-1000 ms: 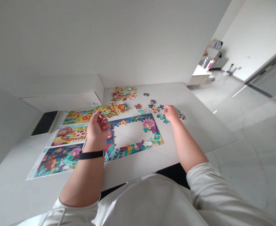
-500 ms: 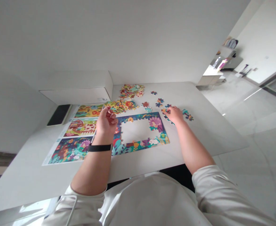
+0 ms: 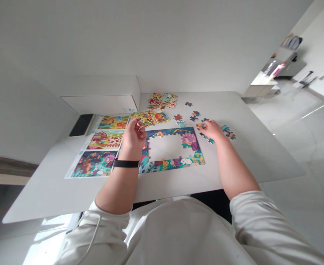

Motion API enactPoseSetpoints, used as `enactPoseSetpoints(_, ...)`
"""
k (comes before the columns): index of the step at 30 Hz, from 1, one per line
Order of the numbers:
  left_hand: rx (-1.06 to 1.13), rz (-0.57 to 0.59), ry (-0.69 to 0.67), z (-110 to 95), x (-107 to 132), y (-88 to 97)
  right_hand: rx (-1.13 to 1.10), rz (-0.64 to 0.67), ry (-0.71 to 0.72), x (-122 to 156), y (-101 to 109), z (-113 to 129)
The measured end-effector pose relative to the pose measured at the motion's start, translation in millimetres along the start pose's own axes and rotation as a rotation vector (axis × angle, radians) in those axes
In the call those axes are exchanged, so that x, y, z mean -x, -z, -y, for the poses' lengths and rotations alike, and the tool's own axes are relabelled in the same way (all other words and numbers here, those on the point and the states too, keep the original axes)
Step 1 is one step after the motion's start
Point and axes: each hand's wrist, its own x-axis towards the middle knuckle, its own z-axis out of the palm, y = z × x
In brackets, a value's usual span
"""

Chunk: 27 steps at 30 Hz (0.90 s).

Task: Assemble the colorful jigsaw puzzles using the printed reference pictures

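Note:
A partly built jigsaw frame (image 3: 173,162) with a bare rectangular middle lies on the white table (image 3: 233,162). My left hand (image 3: 134,136) hovers over the frame's left edge, fingers curled round a small puzzle piece (image 3: 140,124). A black band circles that wrist. My right hand (image 3: 213,129) rests on the table at the frame's upper right corner, fingers pinched among loose blue-green pieces (image 3: 228,131). Whether it grips one is hard to make out.
A reference sheet (image 3: 101,151) with three colourful pictures lies left of the frame. Piles of loose pieces (image 3: 162,100) sit behind it. A white box (image 3: 103,96) and a black phone (image 3: 81,125) stand at the back left. The table's right edge meets open floor.
The view has swung, so everything sits further right and higher. My left hand has stayed raised with its piece. My right hand has stayed among the loose pieces by the frame's corner.

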Motion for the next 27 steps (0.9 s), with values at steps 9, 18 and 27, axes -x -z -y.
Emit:
enactPoseSetpoints(9,-0.007,-0.012,0.022,4.2,1.0,-3.0,-0.048,0.024,0.051,-16.3,-2.8,-14.4)
enactPoseSetpoints(18,-0.020,-0.024,0.016,4.0,5.4,-5.0,-0.348,-0.117,0.012,-19.6,0.3,-18.3)
enactPoseSetpoints(27,-0.234,0.173,-0.162,13.7,8.6,-0.1,-0.996,-0.133,0.258,9.2,-0.2,37.3)
